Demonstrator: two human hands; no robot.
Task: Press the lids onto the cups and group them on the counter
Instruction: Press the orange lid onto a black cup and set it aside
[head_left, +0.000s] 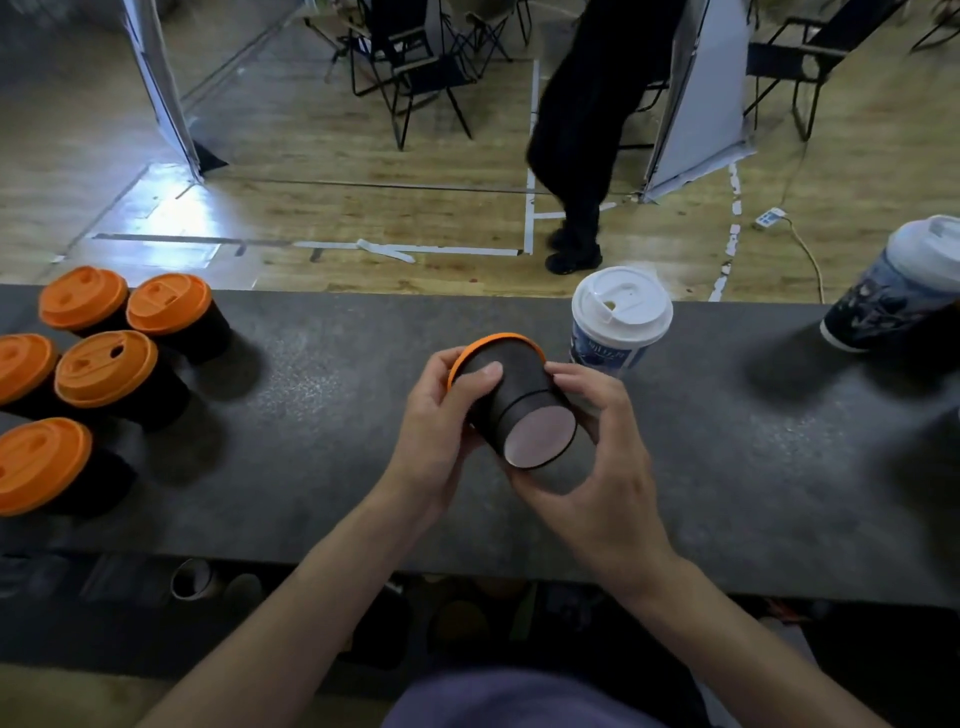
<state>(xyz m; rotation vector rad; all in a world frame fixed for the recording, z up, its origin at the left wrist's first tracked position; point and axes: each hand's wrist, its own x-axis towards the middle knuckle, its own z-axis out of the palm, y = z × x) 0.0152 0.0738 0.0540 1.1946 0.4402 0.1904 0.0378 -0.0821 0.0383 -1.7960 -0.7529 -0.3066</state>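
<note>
Black cup (511, 410) held tilted in both my hands above the counter (363, 389), base toward me.

My left hand (436, 436) grips the cup wall, thumb laid just below the orange lid (485, 344). My right hand (608, 457) curls round the base end from the right and beneath. The cup's long axis runs from the base, nearest me, away to the lid rim, leaning left. The rim looks seated where visible; its far face is hidden. The grouped orange-lidded cups (106, 369) stand well to the left of my left hand, so I judge that hand the nearer for placing. Just beyond my right hand stands a white-lidded cup (618, 322), with a second one (893, 291) far to the right.
</note>
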